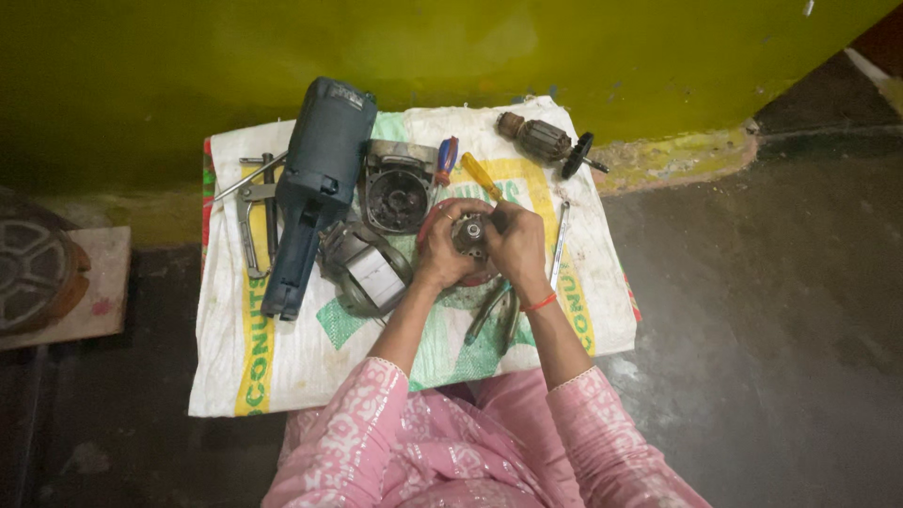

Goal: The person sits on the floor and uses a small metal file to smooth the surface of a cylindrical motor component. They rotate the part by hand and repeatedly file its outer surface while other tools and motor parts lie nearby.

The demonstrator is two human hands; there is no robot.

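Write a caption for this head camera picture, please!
Both hands, left and right, hold a small metal part above a sack of tools.

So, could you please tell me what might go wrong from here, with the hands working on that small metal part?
1. The yellow-handled screwdriver in the right hand works close to the left hand gripping the round metal part; a slip could jab the fingers.
2. The armature lies near the edge of the white sack; a nudge might roll it onto the floor.
3. The pliers sit under the forearms and could be knocked.
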